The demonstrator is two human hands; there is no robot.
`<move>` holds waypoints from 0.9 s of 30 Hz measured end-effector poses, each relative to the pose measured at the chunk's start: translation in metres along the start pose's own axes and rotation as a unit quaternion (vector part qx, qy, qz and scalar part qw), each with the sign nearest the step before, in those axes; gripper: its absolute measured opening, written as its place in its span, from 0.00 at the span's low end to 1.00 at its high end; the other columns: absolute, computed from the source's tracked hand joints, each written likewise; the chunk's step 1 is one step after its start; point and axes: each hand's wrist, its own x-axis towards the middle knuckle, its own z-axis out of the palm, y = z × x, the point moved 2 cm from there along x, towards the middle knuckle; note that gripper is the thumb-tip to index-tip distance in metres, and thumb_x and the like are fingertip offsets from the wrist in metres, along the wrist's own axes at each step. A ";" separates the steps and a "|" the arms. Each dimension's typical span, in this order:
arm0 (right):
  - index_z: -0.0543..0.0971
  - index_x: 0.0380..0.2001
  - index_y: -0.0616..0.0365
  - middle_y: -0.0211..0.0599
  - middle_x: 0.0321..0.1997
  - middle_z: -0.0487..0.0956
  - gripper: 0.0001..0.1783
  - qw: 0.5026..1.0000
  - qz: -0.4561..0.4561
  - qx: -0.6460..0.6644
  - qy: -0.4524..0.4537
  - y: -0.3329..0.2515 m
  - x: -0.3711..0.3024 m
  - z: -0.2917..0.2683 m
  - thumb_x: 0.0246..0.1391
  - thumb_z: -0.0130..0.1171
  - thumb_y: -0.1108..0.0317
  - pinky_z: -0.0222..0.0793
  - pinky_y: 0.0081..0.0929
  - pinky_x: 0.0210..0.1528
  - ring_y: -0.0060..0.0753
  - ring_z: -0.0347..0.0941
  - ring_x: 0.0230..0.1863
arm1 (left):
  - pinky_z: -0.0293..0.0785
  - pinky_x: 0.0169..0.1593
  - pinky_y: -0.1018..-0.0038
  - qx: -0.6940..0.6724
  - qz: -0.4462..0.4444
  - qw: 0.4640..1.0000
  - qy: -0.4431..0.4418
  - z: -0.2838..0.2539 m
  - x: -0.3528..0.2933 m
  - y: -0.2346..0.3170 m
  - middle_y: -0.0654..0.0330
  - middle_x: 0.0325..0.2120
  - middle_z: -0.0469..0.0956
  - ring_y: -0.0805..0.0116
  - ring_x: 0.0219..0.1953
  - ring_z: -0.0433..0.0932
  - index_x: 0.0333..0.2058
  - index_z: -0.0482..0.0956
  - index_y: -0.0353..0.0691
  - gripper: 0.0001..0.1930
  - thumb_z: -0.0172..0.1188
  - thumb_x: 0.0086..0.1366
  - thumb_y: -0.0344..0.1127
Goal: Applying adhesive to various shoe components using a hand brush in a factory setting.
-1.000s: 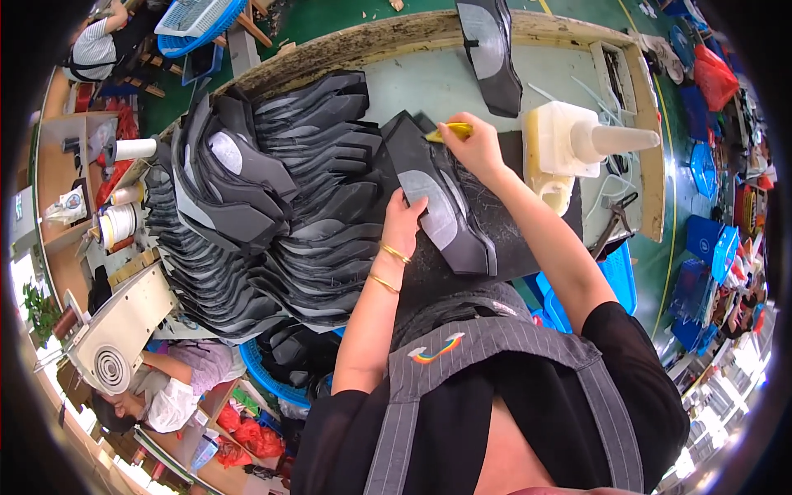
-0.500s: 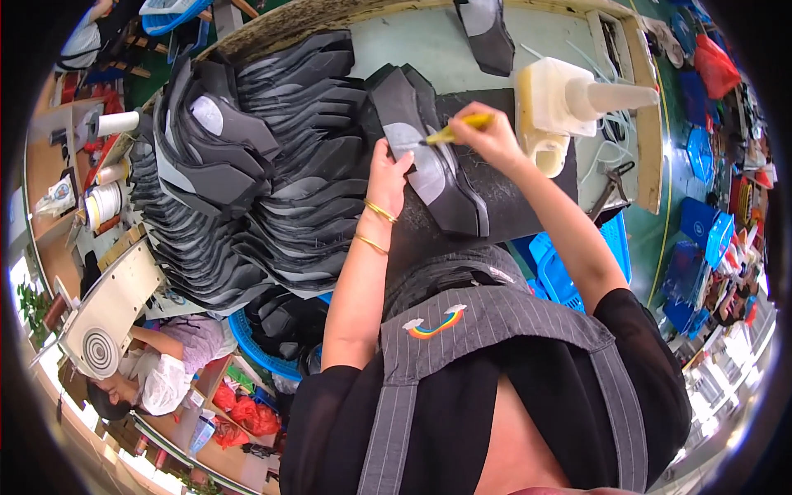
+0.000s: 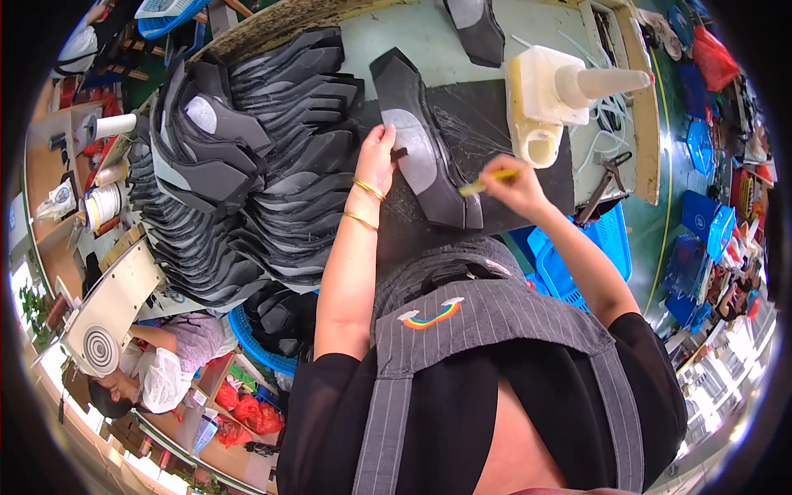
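Note:
A long dark grey foam piece point(image 3: 433, 194) with a light grey oval patch lies slanted on the black work mat point(image 3: 487, 103). My left hand point(image 3: 378, 161) grips its left edge beside the patch. My right hand point(image 3: 518, 190) is closed round a yellow-handled brush point(image 3: 504, 174). Its pale tip is at the right edge of the foam piece, near the lower end; whether it touches cannot be made out. A translucent white bottle point(image 3: 544, 87) with a long spout stands to the right of the foam piece, with a small open cup point(image 3: 541, 148) on its near side.
Stacks of similar dark foam pieces point(image 3: 289, 165) crowd the table's left side. Another foam piece point(image 3: 478, 33) lies at the far edge. Pliers-like tool point(image 3: 608, 177) rests at the right, above a blue basket point(image 3: 582, 260). A person point(image 3: 165, 363) sits at a machine, lower left.
My right hand has moved the brush down and right, from the patch to the piece's lower right edge. My left hand has shifted slightly left and up along the edge.

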 end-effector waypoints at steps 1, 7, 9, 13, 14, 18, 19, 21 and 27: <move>0.75 0.28 0.61 0.29 0.25 0.76 0.08 0.998 0.028 0.064 0.011 -0.028 0.021 0.008 0.52 0.59 0.67 0.67 0.17 0.25 0.17 0.70 0.23 | 0.72 0.41 0.72 -0.024 -0.003 0.999 -0.027 -0.004 0.002 -0.001 0.62 0.34 0.76 0.71 0.36 0.75 0.43 0.72 0.39 0.18 0.48 0.66 0.49; 0.77 0.28 0.62 0.41 0.24 0.76 0.08 0.971 -0.193 -0.134 0.049 -0.069 0.129 0.068 0.48 0.61 0.68 0.70 0.26 0.27 0.30 0.74 0.25 | 0.69 0.47 0.70 0.007 -0.081 0.996 -0.045 -0.008 0.014 0.014 0.60 0.39 0.78 0.69 0.40 0.76 0.46 0.71 0.39 0.36 0.32 0.63 0.67; 0.76 0.28 0.61 0.41 0.26 0.76 0.06 0.948 -0.270 -0.167 -0.023 -0.061 0.098 0.068 0.45 0.62 0.73 0.70 0.28 0.29 0.37 0.74 0.27 | 0.69 0.45 0.72 -0.027 -0.092 0.993 -0.071 0.000 0.009 0.024 0.61 0.36 0.77 0.70 0.37 0.75 0.45 0.71 0.39 0.22 0.42 0.67 0.51; 0.75 0.28 0.62 0.39 0.30 0.76 0.06 0.954 -0.218 -0.175 -0.110 -0.049 0.025 0.040 0.45 0.61 0.76 0.70 0.27 0.32 0.37 0.74 0.30 | 0.68 0.36 0.75 0.078 0.015 0.996 -0.031 0.003 -0.001 0.020 0.66 0.28 0.71 0.74 0.32 0.70 0.38 0.71 0.43 0.11 0.51 0.54 0.32; 0.75 0.28 0.62 0.38 0.29 0.76 0.06 0.959 -0.192 -0.174 -0.115 -0.044 0.016 0.031 0.46 0.61 0.75 0.70 0.27 0.33 0.33 0.74 0.30 | 0.67 0.36 0.77 0.110 0.003 0.994 -0.015 0.008 -0.015 0.024 0.67 0.29 0.72 0.75 0.33 0.71 0.42 0.71 0.45 0.14 0.52 0.54 0.33; 0.75 0.31 0.63 0.29 0.30 0.75 0.04 0.980 -0.009 0.089 0.178 -0.029 -0.022 -0.033 0.54 0.56 0.72 0.71 0.19 0.33 0.19 0.72 0.31 | 0.73 0.37 0.77 0.061 0.081 0.995 -0.026 0.049 -0.051 0.066 0.66 0.33 0.74 0.76 0.34 0.73 0.47 0.69 0.41 0.18 0.49 0.55 0.29; 0.75 0.31 0.63 0.30 0.30 0.75 0.05 0.974 0.004 0.102 0.201 -0.028 -0.033 -0.044 0.55 0.55 0.72 0.71 0.18 0.32 0.19 0.72 0.30 | 0.73 0.42 0.74 0.064 0.097 0.992 -0.056 0.068 -0.049 0.091 0.65 0.37 0.74 0.74 0.38 0.74 0.46 0.69 0.41 0.18 0.48 0.55 0.25; 0.75 0.32 0.64 0.31 0.29 0.75 0.05 0.960 0.038 0.151 0.233 -0.027 -0.051 -0.059 0.54 0.57 0.73 0.71 0.15 0.32 0.18 0.72 0.30 | 0.71 0.39 0.76 0.093 0.134 0.984 -0.076 0.099 -0.010 0.119 0.67 0.30 0.72 0.76 0.32 0.72 0.39 0.70 0.42 0.12 0.48 0.55 0.26; 0.74 0.33 0.64 0.32 0.30 0.76 0.05 0.941 0.036 0.149 0.303 -0.024 -0.074 -0.063 0.53 0.57 0.74 0.71 0.16 0.32 0.19 0.73 0.30 | 0.66 0.27 0.78 0.169 0.181 0.966 -0.074 0.170 0.151 0.155 0.70 0.22 0.67 0.77 0.25 0.67 0.27 0.70 0.44 0.03 0.55 0.55 0.32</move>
